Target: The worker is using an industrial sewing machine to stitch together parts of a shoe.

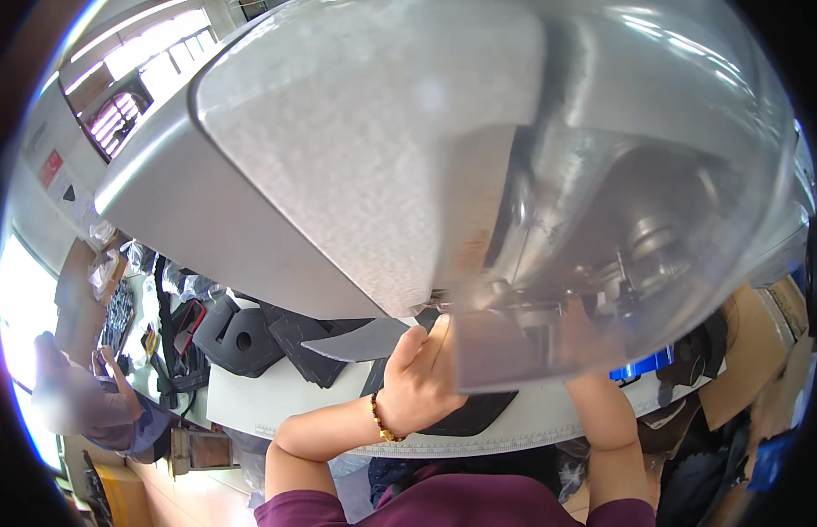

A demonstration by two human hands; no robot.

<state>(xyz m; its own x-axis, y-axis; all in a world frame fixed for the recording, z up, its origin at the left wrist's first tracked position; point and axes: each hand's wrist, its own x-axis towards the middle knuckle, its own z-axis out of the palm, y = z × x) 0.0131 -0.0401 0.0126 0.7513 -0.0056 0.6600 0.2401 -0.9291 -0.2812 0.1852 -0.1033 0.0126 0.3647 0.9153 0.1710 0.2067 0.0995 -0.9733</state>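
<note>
A large pale grey sewing machine (312, 149) fills the upper view, close up. A see-through curved guard (733, 220) covers its right side and blurs what lies behind it. My left hand (421, 373), with a beaded bracelet at the wrist, is closed beside the needle area, thumb and forefinger near together. From behind its fingertips a grey curved flat piece (360, 341) sticks out to the left; the fingers seem to pinch its end. My right hand (584, 338) reaches up behind the guard, and its fingers are too smeared to make out.
Black shaped pieces (241, 338) lie on the white table (241, 400), left of the machine. A blue object (641, 364) stands at the right, near cardboard (746, 369). Another person (101, 404) is at the far left, beside a table with bags and straps.
</note>
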